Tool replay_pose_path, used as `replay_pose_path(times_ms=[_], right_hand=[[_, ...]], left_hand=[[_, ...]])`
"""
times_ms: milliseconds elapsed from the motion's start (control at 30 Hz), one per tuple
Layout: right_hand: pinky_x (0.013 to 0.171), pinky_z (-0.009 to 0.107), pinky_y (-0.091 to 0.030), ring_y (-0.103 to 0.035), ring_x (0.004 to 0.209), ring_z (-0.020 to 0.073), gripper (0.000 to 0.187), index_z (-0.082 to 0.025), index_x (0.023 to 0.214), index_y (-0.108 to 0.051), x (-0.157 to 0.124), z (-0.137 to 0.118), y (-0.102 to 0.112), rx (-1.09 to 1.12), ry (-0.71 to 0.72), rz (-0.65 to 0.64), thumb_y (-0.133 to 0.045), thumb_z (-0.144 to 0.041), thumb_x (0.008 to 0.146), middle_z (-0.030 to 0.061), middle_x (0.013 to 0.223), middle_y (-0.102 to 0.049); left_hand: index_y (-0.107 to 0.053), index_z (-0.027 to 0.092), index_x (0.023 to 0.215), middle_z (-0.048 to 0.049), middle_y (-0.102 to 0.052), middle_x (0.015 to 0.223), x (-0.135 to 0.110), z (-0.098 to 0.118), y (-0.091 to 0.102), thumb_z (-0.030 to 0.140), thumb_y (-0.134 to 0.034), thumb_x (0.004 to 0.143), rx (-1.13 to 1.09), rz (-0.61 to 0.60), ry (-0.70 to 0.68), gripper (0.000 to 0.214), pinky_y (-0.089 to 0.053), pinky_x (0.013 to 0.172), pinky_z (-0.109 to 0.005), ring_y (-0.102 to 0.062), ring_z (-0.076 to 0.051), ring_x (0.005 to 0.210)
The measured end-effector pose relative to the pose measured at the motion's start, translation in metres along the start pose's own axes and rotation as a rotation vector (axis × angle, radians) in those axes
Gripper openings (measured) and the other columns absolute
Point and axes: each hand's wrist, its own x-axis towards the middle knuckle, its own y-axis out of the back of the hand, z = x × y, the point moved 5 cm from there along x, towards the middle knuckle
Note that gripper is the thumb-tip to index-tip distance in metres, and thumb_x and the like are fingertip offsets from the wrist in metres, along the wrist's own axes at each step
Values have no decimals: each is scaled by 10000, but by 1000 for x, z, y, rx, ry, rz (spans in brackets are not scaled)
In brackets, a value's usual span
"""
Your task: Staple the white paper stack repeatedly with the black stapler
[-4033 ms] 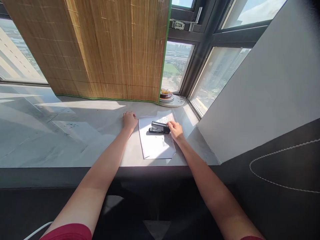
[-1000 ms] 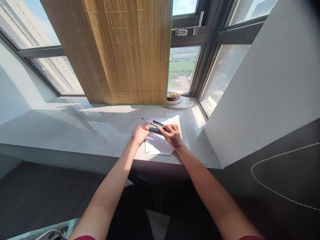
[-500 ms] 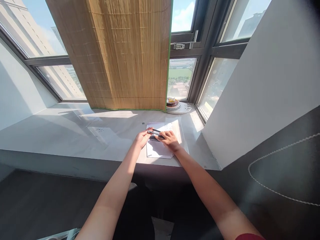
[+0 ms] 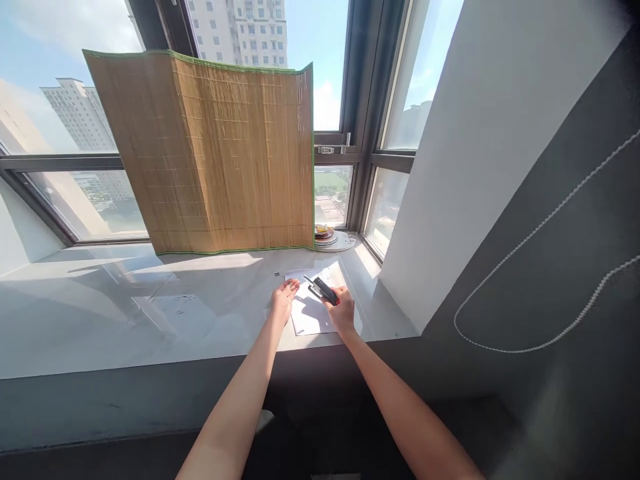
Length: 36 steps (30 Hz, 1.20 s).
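Note:
My right hand [image 4: 343, 311] is closed around a black stapler [image 4: 326, 291], tilted above the white paper sheets [image 4: 314, 323]. The stapler's jaws are parted, and a thin metal part sticks out at its far end. To the left, apart from the stapler, my left hand [image 4: 285, 297] lies at the left edge of the paper. Its fingers are stretched out and the palm is partly turned up. Whether something small rests on those fingers is too fine to make out. A small dark piece [image 4: 277, 274] lies on the white sill just beyond my left hand.
A bamboo blind [image 4: 235, 160] stands against the window behind the sill [image 4: 210, 313]. Stacked plates [image 4: 333, 240] sit at the back right corner. A grey-white wall [image 4: 430, 173] closes off the right side, with a beaded cord [image 4: 500, 348] hanging there.
My hands have moved apart; before, both were on the stapler. My right hand now holds it alone, raised and turned. The view has tilted up, showing the blind's top edge.

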Motion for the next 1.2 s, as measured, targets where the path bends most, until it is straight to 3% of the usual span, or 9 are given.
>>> replay_pose_path(times_ms=[100,267,400,467,600,700,767,1033,1200], right_hand=[[770,327,-543,-695,848,232,208,-212,1052,-833,-5,3,-5,103,-91,-83,-833,-245,846,70,1028,-736],[904,367,-509,-698,934,239,185,-243,1059,-813,-4,-4,-7,-3,-9,-166,-843,-224,877,51,1043,-736],[948,395,-464,-691,1042,271,223,-248,1109,-789,-6,-8,-10,-98,48,-212,-866,-255,900,61,1096,-749],[940,404,-461,-673,1097,301,314,-243,1202,-764,-8,-10,-9,-120,76,-160,-869,-300,911,95,1162,-754],[1044,451,-417,-609,1259,324,495,-237,1470,-629,-21,-29,-7,-145,389,-34,-781,-294,1003,158,1381,-715],[1079,438,-357,-627,1231,270,367,-274,1419,-647,-36,-45,-11,-141,708,-63,-642,-172,1066,116,1370,-741],[1069,429,-339,-644,1193,249,357,-270,1367,-666,-42,-50,-9,-151,786,-58,-571,-101,1068,99,1342,-758],[1049,420,-331,-669,1086,232,266,-221,1246,-693,-39,-56,5,-157,732,-28,-522,-94,1088,94,1224,-802],[1050,436,-350,-693,1115,240,245,-278,1191,-720,-36,-56,6,-176,595,-141,-494,-195,1140,55,1242,-810]], left_hand=[[-747,161,991,-153,-818,1099,5,5,6,135,-747,951,28,52,-101,48,-603,1087,-416,-803,-245,1095],[-818,159,997,-99,-850,988,6,17,5,314,-978,751,128,-26,-293,332,-600,698,-265,-696,-111,634],[-820,166,897,-63,-826,832,-3,20,-6,402,-1077,549,214,-170,-354,492,-502,560,-224,-637,-101,574],[-814,165,866,-52,-804,786,-10,20,-12,426,-1089,514,251,-242,-325,517,-433,504,-207,-614,-100,564],[-788,155,805,-6,-703,644,-25,15,-23,438,-1084,542,355,-437,-229,487,-307,451,-200,-483,-64,472],[-767,153,778,-12,-691,631,-33,11,-27,436,-1084,542,427,-555,-178,486,-266,445,-206,-464,-63,463],[-761,151,768,-21,-692,627,-36,8,-29,455,-1085,532,460,-609,-140,503,-236,431,-214,-438,-59,446],[-758,149,780,20,-615,554,-42,10,-30,480,-1086,551,431,-610,-115,519,-195,410,-211,-377,-46,420],[-770,148,792,16,-616,573,-44,11,-32,466,-1091,559,402,-596,-126,508,-232,414,-219,-388,-54,420]])
